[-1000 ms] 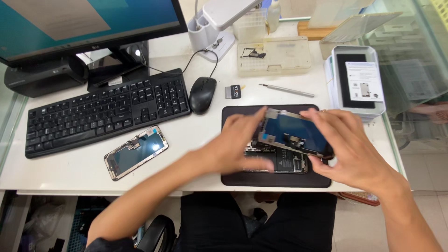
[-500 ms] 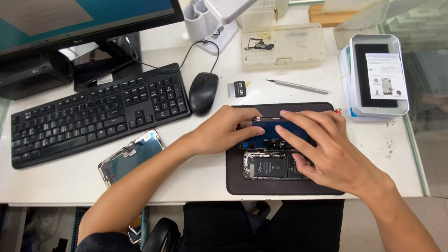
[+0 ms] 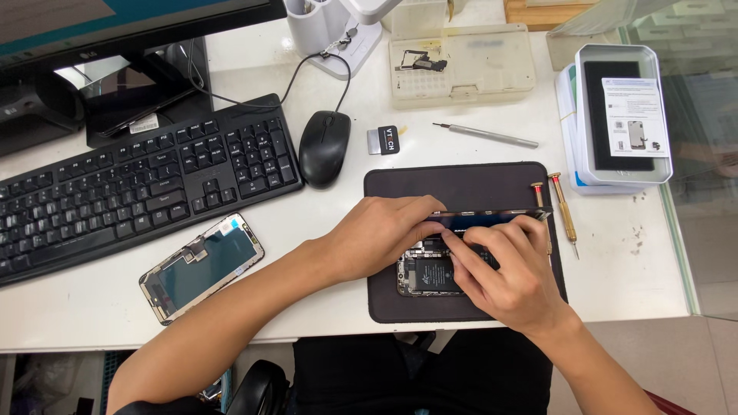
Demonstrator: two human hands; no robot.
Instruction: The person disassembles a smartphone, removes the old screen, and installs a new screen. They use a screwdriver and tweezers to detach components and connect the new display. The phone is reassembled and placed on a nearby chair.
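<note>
Hands are meeting over the opened smartphone, which is lying on the dark work mat in the middle of the white desk. The left hand is pinching the near edge of the replacement screen panel, fingers closed on it, while the right hand is pressing its fingertips down where the panel is meeting the phone body. A second ago the panel was being held raised and tilted face-up above the phone; now it is standing almost edge-on, hinged low along the phone's far side, so the connection between panel and body seems to be what the fingers are working on. The phone's battery and inner parts are showing uncovered. A red-handled screwdriver is lying just beside the mat, a second detached screen is sitting near the keyboard, and a black mouse is resting beyond the mat.
</note>
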